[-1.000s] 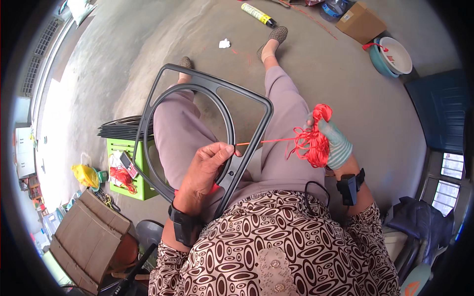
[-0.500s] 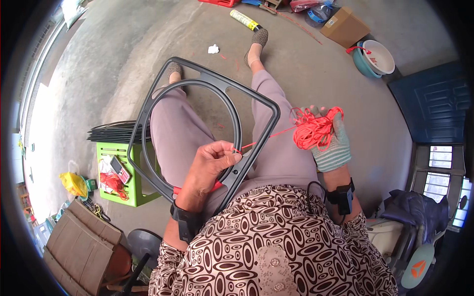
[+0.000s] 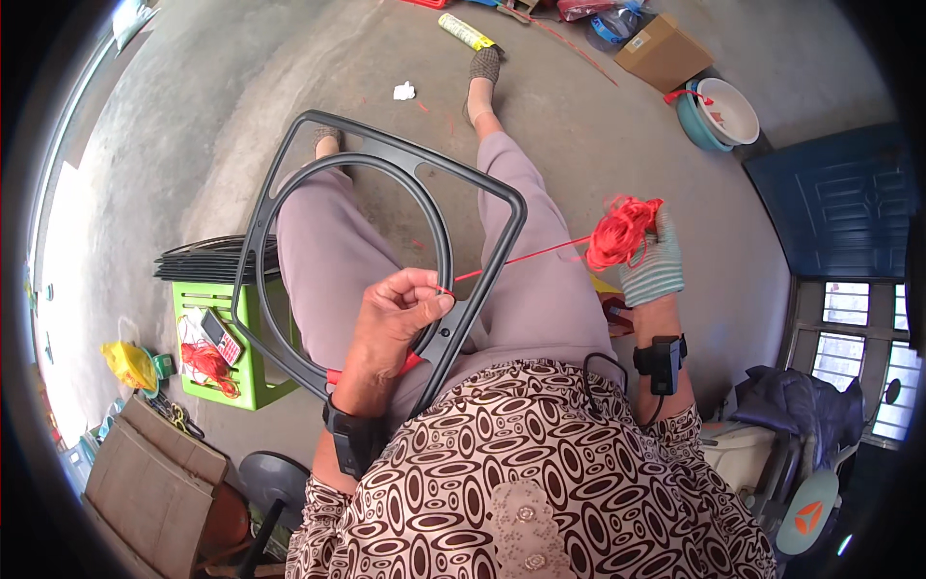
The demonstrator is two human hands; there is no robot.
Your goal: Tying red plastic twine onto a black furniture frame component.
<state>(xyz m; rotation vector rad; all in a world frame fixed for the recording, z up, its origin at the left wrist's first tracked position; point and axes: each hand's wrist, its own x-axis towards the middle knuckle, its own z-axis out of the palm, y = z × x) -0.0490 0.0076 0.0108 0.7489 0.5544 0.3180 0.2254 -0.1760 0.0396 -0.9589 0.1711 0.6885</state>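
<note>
A black square frame with a round opening [image 3: 518,207] rests tilted across my lap. My bare left hand [image 3: 391,323] is closed at the right side of its inner ring, thumb and forefinger pinching red cord [image 3: 548,253] against it. From that pinch the cord runs taut over the frame's right bar to a loose bundle of red cord [image 3: 619,234]. My right hand [image 3: 654,275], in a striped glove with bare fingertips, grips this bundle above my right thigh; some fingers are hidden behind it. Red wrapping [image 3: 411,364] shows on the frame beside my left wrist.
Left of my legs, a green stool [image 3: 246,362] carries stacked black frames [image 3: 207,265], a phone [image 3: 221,336] and more red cord [image 3: 205,363]. Cardboard [image 3: 159,482] leans at lower left. Basins [image 3: 738,111] and a carton [image 3: 664,53] stand at far right.
My right hand has drawn the bundle away from the frame, so a longer length of cord stretches between them. My left hand keeps its pinch at the ring. The view has shifted slightly.
</note>
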